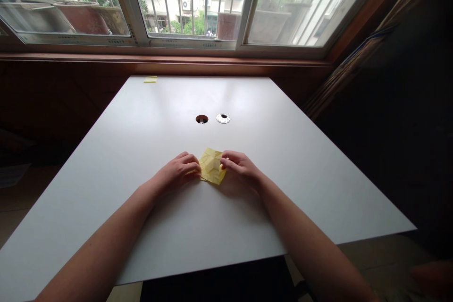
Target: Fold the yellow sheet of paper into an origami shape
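Observation:
A small creased piece of yellow paper (211, 166) lies on the white table (141, 141), partly folded. My left hand (179, 170) rests at its left edge with the fingers curled and pinched on the paper. My right hand (239, 166) is at its right edge, thumb and fingers pressed together on a fold. Both forearms reach in from the near edge of the table.
A round cable hole (201, 119) and its loose silver cap (222, 118) sit beyond the paper. A small yellow pad (150, 79) lies at the table's far edge. A barred window (191, 4) runs behind; dark furniture stands at the right.

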A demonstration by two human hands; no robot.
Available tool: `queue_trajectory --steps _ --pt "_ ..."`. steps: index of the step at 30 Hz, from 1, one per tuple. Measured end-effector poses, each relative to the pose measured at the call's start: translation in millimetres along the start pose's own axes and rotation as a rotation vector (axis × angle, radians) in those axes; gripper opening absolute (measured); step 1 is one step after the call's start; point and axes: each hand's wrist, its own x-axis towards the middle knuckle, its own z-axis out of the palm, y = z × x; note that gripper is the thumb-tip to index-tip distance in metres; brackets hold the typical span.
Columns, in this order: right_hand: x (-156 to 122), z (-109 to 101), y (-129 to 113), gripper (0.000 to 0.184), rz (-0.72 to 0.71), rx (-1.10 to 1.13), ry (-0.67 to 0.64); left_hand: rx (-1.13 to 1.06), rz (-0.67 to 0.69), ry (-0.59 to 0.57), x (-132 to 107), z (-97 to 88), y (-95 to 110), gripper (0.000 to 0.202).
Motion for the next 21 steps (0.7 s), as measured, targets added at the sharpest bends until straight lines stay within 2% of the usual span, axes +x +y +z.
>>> queue_trajectory --steps 5,14,16,21 --pt "2.0 5.7 1.0 0.034 -0.082 0.040 -0.034 0.007 0.002 0.012 -1.4 2.2 -2.3 0.020" --pt "-0.1 15.1 2.2 0.030 -0.292 -0.256 -0.040 -0.025 -0.081 0.049 -2.3 3.0 1.1 0.023" --pt "-1.6 16.3 -0.1 0.030 -0.320 -0.325 -0.037 -0.076 -0.131 0.083 -4.8 5.2 0.1 0.034" --pt "-2.7 17.9 -4.1 0.032 -0.397 -0.508 -0.074 -0.171 -0.228 0.129 -10.6 10.2 -3.9 0.080"
